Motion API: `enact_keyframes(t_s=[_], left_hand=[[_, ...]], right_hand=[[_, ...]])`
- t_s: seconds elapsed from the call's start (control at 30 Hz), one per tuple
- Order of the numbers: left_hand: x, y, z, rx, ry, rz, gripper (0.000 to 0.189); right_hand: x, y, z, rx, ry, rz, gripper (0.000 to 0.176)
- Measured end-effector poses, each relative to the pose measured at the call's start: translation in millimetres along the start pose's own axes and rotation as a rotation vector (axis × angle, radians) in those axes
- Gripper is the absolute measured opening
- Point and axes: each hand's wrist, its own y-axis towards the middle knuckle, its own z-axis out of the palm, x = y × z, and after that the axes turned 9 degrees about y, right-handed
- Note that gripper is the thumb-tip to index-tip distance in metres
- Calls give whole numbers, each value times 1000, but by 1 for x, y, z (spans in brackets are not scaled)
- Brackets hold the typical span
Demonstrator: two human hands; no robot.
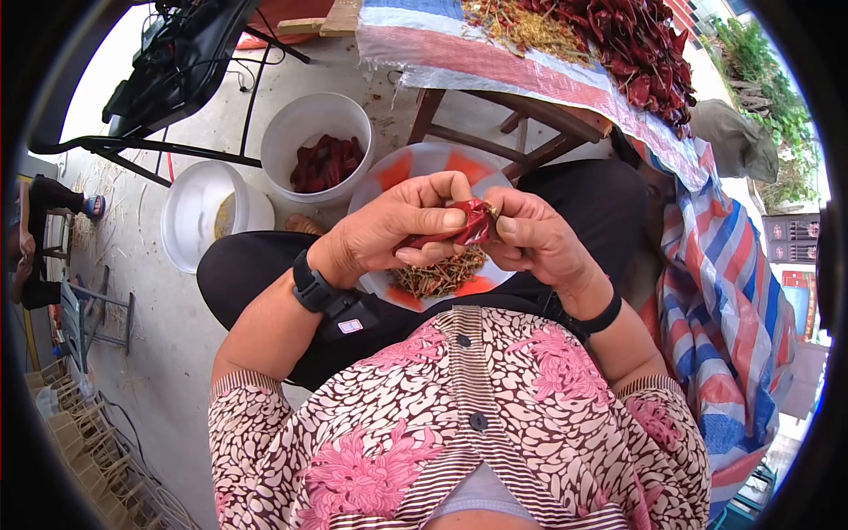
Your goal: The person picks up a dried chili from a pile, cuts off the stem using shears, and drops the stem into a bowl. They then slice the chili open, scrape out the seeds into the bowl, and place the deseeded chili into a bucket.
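A dried red chili pepper (477, 226) is held between my two hands, above a basin. My left hand (402, 221) is closed around the body of the pepper, with the thumb pressed along its top. At the stem end, my right hand (539, 237) pinches with thumb and fingers; the small yellowish stem shows between the hands. Below them, between my legs, sits a pale basin with orange-red patches (387, 168). Cut-off-looking brown stems (439, 276) lie heaped in it. Each wrist wears a black band.
Ahead, a low wooden-legged table bears a striped tarp (459, 55) with a pile of dried chilies (636, 62) and loose stems (530, 31). At left stand a white bucket with chilies (274, 146) and another white bucket (187, 216). A black chair (181, 75) is farther left.
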Motion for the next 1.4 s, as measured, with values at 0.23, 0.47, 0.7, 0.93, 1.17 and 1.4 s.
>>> enact_keyframes(t_s=[0.23, 0.47, 0.7, 0.93, 1.17, 1.4], left_hand=[[-2, 2, 7, -260, 173, 74, 15], [2, 5, 1, -287, 233, 57, 13], [-1, 1, 2, -351, 407, 52, 10], [6, 3, -2, -269, 326, -19, 11], [8, 5, -3, -293, 320, -104, 12], [3, 6, -7, -237, 692, -325, 15]], right_hand=[[2, -3, 8, -297, -640, -217, 23], [4, -4, 15, -333, -589, -141, 27], [10, -1, 4, -196, -821, -157, 35], [8, 0, 3, -179, -1233, -354, 34], [7, -1, 5, -164, -1438, -339, 33], [-14, -10, -7, -197, -1286, -210, 30]])
